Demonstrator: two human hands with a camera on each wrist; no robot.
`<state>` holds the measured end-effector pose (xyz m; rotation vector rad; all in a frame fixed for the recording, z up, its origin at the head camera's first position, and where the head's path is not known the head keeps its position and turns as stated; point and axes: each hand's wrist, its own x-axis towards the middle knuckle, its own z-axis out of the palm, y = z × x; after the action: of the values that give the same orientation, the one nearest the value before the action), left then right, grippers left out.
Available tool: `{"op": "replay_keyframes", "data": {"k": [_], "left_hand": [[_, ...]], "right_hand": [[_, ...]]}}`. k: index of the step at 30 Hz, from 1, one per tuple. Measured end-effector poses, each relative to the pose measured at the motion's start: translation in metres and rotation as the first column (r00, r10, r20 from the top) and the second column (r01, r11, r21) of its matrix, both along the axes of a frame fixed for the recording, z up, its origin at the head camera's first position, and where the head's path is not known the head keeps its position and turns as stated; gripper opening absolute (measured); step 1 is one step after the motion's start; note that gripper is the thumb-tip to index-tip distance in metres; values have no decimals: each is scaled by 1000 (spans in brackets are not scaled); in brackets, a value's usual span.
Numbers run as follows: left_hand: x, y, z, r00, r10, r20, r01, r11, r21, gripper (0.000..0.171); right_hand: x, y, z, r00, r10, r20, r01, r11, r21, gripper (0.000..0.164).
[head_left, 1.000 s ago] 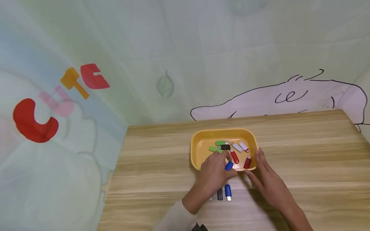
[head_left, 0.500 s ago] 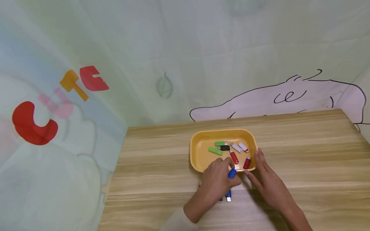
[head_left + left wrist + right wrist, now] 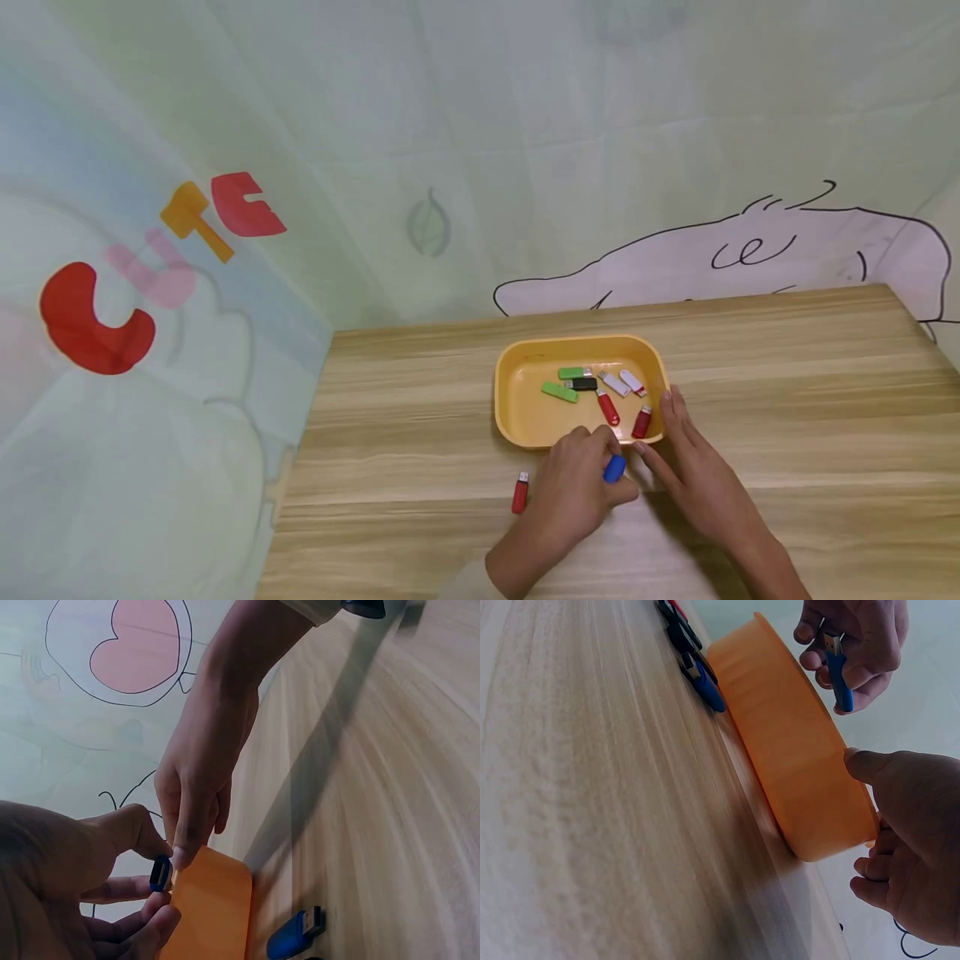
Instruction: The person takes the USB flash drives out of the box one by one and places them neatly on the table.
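My left hand (image 3: 573, 492) pinches a blue USB stick (image 3: 614, 468) between thumb and fingers, just in front of a yellow plastic tray (image 3: 517, 421). In the right wrist view the metal plug of this blue stick (image 3: 840, 679) points up. My right hand (image 3: 701, 483) holds the tray's near right corner, thumb at the front rim and fingers along the right side. Inside the tray lie several USB sticks: green (image 3: 560, 392), black (image 3: 583, 384), white (image 3: 615, 383) and red (image 3: 608, 408) ones.
A red USB stick (image 3: 521, 493) lies on the wooden table (image 3: 397, 467) left of my left hand. Another blue stick (image 3: 705, 686) and a dark one (image 3: 681, 636) lie before the tray, hidden by the left hand in the head view. A printed curtain (image 3: 480, 183) hangs behind.
My left hand has come from over the tray's front rim toward me and to the right, carrying the blue USB stick. The right hand stays at the tray's corner.
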<state>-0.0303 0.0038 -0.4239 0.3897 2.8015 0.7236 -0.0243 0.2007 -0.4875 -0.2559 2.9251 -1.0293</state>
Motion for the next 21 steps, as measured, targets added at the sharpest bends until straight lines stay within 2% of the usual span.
{"op": "replay_keyframes", "data": {"k": [5,14,21], "left_hand": [[2,4,-3,999,16,38,-17,1000,7,29],[9,9,-5,997,66,43,-65,997,-29,31],[12,11,-8,996,65,67,-64,998,-25,31]], "right_hand": [[0,0,1,1000,-4,14,4,1000,3,87],[-1,0,1,1000,-8,25,8,1000,6,87],[-1,-1,2,999,-9,30,9,1000,4,87]]}}
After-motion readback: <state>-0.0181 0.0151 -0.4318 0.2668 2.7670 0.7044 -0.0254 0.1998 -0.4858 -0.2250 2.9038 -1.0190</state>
